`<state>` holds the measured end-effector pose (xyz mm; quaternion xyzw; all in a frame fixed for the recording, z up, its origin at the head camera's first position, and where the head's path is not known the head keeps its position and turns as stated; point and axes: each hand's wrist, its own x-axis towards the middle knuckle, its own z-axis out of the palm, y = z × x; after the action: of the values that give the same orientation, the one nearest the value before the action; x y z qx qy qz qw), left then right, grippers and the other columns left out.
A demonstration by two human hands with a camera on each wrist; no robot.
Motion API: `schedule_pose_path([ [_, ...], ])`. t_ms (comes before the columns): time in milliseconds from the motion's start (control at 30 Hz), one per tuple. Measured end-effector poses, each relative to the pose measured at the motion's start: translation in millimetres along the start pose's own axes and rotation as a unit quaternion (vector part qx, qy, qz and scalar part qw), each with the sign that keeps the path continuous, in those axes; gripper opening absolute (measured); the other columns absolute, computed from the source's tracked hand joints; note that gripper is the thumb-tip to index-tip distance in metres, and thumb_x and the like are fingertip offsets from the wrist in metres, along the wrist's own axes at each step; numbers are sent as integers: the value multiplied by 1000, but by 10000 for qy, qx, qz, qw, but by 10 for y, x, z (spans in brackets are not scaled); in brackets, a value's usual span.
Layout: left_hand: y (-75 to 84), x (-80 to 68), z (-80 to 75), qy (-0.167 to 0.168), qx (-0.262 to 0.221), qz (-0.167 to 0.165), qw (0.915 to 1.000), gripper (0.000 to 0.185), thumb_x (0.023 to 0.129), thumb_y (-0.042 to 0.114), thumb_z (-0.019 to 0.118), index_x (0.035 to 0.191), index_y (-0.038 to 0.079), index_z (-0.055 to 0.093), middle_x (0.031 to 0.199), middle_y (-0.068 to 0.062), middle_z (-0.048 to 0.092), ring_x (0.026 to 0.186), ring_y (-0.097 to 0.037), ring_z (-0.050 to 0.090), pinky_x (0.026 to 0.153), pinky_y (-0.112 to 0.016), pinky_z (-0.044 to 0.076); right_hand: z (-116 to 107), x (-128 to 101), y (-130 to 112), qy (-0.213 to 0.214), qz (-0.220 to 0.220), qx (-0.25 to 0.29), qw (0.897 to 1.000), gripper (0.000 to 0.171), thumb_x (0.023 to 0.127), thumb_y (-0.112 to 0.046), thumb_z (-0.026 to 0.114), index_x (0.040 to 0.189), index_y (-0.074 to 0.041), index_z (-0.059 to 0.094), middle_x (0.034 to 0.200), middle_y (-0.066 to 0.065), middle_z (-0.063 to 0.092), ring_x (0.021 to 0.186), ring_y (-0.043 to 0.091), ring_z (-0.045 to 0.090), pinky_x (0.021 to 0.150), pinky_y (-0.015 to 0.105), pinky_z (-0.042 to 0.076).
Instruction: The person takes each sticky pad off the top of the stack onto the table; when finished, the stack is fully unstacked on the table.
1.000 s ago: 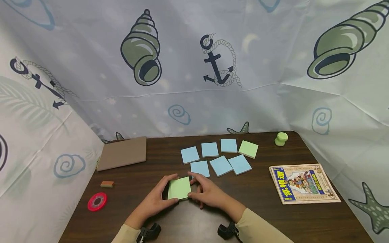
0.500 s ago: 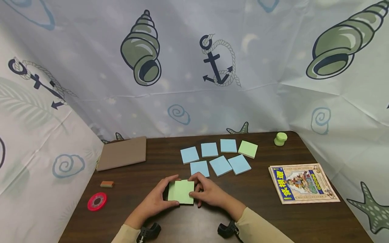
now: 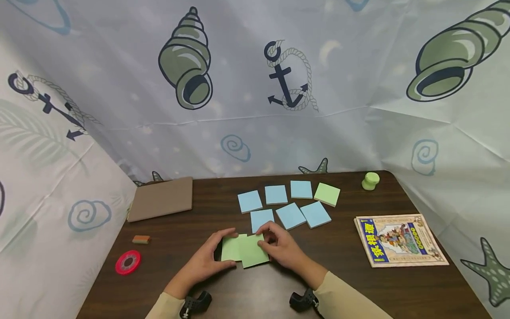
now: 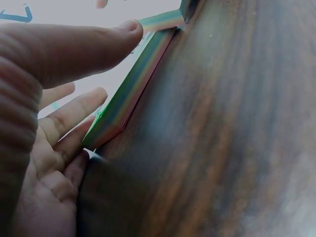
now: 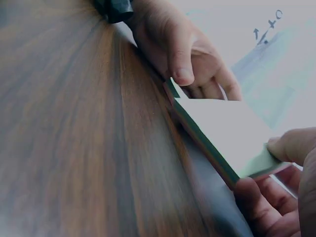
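At a dark wooden table (image 3: 358,283) hung round with a seashell-and-anchor curtain (image 3: 255,88), I work near the front edge, a little left of its middle, where a green sticky-note pad (image 3: 233,248) lies flat and a green upper portion (image 3: 254,250) of the stack is slid off to the right, overlapping the pad and turned slightly clockwise. A comic book (image 3: 400,240) lies by the right edge and a brown notebook (image 3: 161,199) toward the back left corner. Behind my hands six blue note pads (image 3: 290,215) and one green note pad (image 3: 327,194) lie in two loose rows near the table's middle, a green knob-shaped piece (image 3: 370,180) stands at the back right corner, and a red tape roll (image 3: 128,262) and a small eraser (image 3: 141,239) lie near the left edge. My left hand (image 3: 201,262) clamps the lower pad, thumb on its near edge and fingers curled at its far edge; my right hand (image 3: 284,250) pinches the shifted portion between thumb and fingertips. Done well, I judge, this split needs the left hand to pin the base firmly while the right draws its portion off level, sideways, without fanning the sheets. The pads are near square, with no clear long axis; the base sits square to the front edge, the shifted portion's corners skewed toward the right.
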<state>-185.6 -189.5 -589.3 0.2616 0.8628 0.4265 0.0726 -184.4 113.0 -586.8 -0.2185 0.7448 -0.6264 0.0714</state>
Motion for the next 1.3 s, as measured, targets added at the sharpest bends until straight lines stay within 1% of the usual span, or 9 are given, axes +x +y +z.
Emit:
schedule_pose_path([
  [100, 2, 4, 19, 7, 66, 47, 10000, 92, 88, 28, 94, 165, 20, 45, 155, 9, 61, 148, -21, 53, 118, -34, 43, -81, -77, 12, 309, -336, -483, 9978, 20, 105, -10, 73, 124, -13, 68, 102, 8, 66, 72, 10, 59, 60, 27, 55],
  [167, 14, 0, 24, 0, 79, 22, 10000, 92, 88, 25, 95, 165, 20, 45, 155, 10, 61, 147, -21, 53, 118, -34, 43, -145, -132, 33, 478, -684, -954, 9919, 18, 104, -10, 74, 122, -13, 71, 106, 4, 65, 78, 11, 58, 65, 26, 54],
  [300, 43, -13, 16, -42, 89, -46, 9999, 91, 88, 24, 94, 165, 21, 45, 155, 11, 61, 148, -20, 52, 119, -37, 43, -288, -241, 73, 662, -1387, -1939, 9689, 16, 103, -9, 76, 117, -16, 74, 108, -4, 65, 87, 12, 57, 74, 27, 52],
  [433, 51, -8, 6, -27, 146, 43, 9999, 91, 89, 24, 94, 165, 20, 45, 155, 10, 60, 148, -20, 52, 119, -39, 43, -413, -286, 90, 685, -1765, -2562, 9479, 17, 100, -8, 79, 112, -20, 75, 108, -6, 65, 93, 13, 54, 79, 29, 48],
  [533, 43, -12, -2, 29, 165, 95, 9998, 90, 89, 24, 93, 165, 20, 45, 155, 10, 61, 147, -20, 52, 118, -36, 43, -443, -265, 101, 637, -1794, -2796, 9411, 17, 100, -11, 79, 113, -23, 75, 106, -7, 65, 94, 12, 49, 80, 28, 44],
  [733, 28, -50, -16, 30, 174, 156, 9997, 88, 90, 26, 93, 164, 20, 46, 154, 10, 62, 147, -19, 53, 119, -31, 41, -398, -241, 118, 524, -1761, -2931, 9383, 15, 102, -14, 78, 114, -22, 77, 105, -8, 65, 93, 8, 44, 79, 27, 41],
  [867, 31, -63, -24, 70, 177, 209, 9996, 88, 90, 27, 93, 164, 18, 47, 154, 8, 63, 146, -21, 53, 119, -29, 40, -382, -236, 122, 504, -1699, -3054, 9356, 18, 101, -14, 79, 116, -22, 77, 109, -7, 66, 95, 9, 45, 80, 29, 43],
  [1067, 36, -66, -31, 81, 121, 253, 9996, 87, 90, 24, 92, 164, 17, 47, 153, 6, 63, 147, -22, 53, 119, -24, 38, -380, -237, 119, 336, -1419, -3283, 9332, 19, 100, -19, 82, 119, -21, 78, 120, -2, 65, 103, 12, 45, 90, 38, 47],
  [1300, 6, -67, -19, 67, 151, 252, 9995, 86, 90, 27, 92, 163, 19, 47, 154, 8, 62, 146, -19, 53, 119, -26, 39, -377, -251, 121, 253, -1211, -3465, 9299, 19, 101, -21, 81, 120, -24, 79, 121, -2, 63, 105, 12, 43, 92, 40, 46],
])
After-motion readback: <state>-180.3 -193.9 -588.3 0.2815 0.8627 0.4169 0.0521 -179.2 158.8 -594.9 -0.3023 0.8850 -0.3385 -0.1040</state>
